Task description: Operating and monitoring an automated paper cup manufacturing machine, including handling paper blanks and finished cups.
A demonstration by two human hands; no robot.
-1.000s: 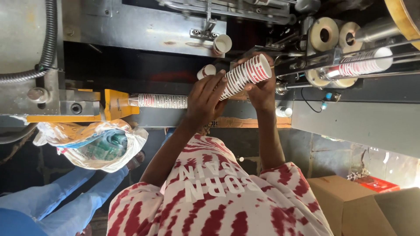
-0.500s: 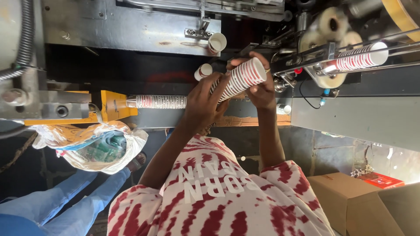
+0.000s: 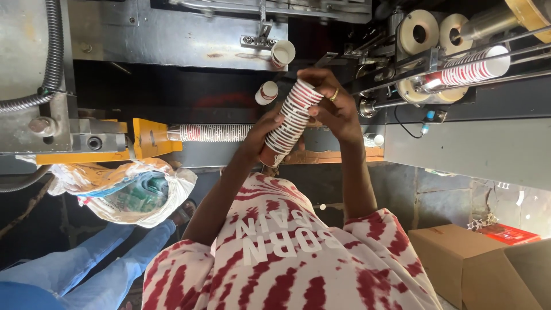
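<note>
both arms reach up from the red-and-white shirt (image 3: 287, 258). left hand (image 3: 261, 135) cups the lower end of a stack of paper cups (image 3: 290, 121), right hand (image 3: 336, 106) closed around its top, before the machine (image 3: 172, 34).

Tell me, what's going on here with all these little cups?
A person in a red-and-white patterned shirt holds a stack of nested paper cups in both hands at a metal machine. The left hand grips the stack's lower end; the right hand, wearing a ring, closes round the upper end. Another row of cups lies along the machine's channel beside a yellow bracket, and a third sits further right. A cardboard box stands nearby.
</note>
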